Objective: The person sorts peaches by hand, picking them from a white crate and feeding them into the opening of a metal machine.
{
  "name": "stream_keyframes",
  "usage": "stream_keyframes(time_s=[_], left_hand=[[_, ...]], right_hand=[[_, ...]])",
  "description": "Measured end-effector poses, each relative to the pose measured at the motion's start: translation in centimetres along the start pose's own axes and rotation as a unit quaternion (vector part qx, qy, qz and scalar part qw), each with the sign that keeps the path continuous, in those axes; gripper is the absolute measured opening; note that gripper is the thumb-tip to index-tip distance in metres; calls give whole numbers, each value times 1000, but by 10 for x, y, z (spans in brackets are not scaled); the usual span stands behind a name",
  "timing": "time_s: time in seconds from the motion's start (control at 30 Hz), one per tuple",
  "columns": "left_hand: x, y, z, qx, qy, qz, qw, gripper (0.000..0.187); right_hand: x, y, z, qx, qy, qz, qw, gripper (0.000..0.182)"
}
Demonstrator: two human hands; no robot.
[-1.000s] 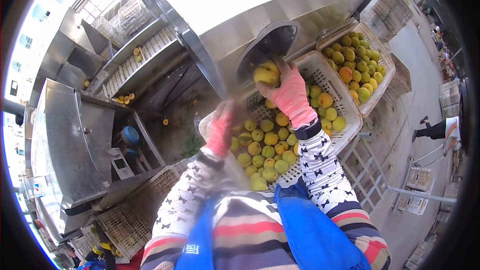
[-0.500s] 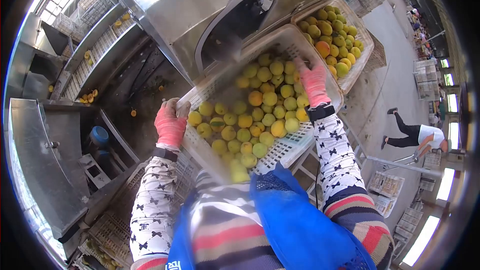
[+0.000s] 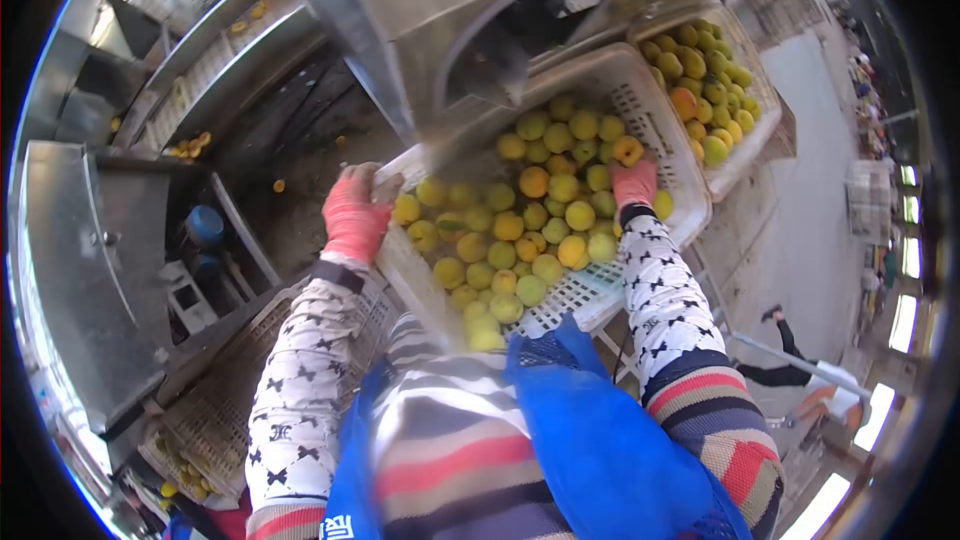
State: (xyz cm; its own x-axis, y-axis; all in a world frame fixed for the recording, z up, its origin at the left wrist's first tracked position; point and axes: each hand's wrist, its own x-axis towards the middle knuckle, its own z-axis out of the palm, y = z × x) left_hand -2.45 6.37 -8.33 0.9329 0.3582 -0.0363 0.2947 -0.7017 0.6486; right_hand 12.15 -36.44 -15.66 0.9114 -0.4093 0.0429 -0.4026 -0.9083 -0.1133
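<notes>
A white slatted plastic crate (image 3: pixel 686 175) full of round yellow-green peaches (image 3: pixel 535 181) stands tilted in front of my body. My left hand (image 3: pixel 357 215), in a pink glove, is closed round the crate's left rim. My right hand (image 3: pixel 636 183), also gloved in pink, is inside the crate at its right side. A yellow-orange peach (image 3: pixel 628 150) sits at its fingers, which are curled and partly hidden. Other peaches touch that hand. The near left of the crate is blurred.
A metal machine with a dark oval opening (image 3: pixel 530 25) overhangs the crate's far side. Another crate of peaches (image 3: pixel 705 85) stands at right. A metal cabinet (image 3: pixel 95 270) and a roller conveyor (image 3: pixel 205 70) are at left. A person (image 3: pixel 835 390) is on the floor at right.
My right hand has left the crate's far right rim and come down among the peaches, with one now at its fingers. My left hand stays on the rim. The view has shifted.
</notes>
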Motion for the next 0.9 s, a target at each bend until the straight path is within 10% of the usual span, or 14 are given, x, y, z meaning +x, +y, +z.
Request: stream_keyframes(time_s=[0.07, 0.2, 0.3, 0.37, 0.4, 0.47, 0.53, 0.9], left_hand=[[-6, 6, -13, 14, 34, 26, 999, 35], [-2, 4, -10, 78, 4, -35, 996, 33], [-17, 4, 4, 69, 298, 140, 942, 36], [-62, 43, -1, -114, 235, 106, 959, 41], [-80, 56, -7, -223, 43, -10, 974, 51], [-113, 73, 0, -435, 31, -154, 887, 60], [-144, 86, -36, -721, -165, -300, 602, 66], [-157, 57, 41, -806, -10, -268, 528, 22]], right_hand=[[5, 6, -7, 82, -50, -82, 992, 52], [24, 21, 17, -35, -172, -260, 950, 64], [2, -18, 22, -152, -253, -245, 924, 85], [1, -20, 35, 183, -361, -320, 857, 81], [-19, -34, 22, 241, -428, -330, 806, 76], [-81, -73, -53, 337, -554, -338, 682, 65], [-119, -93, -96, 362, -630, -310, 613, 61], [-239, -122, -118, 237, -707, -428, 511, 57]])
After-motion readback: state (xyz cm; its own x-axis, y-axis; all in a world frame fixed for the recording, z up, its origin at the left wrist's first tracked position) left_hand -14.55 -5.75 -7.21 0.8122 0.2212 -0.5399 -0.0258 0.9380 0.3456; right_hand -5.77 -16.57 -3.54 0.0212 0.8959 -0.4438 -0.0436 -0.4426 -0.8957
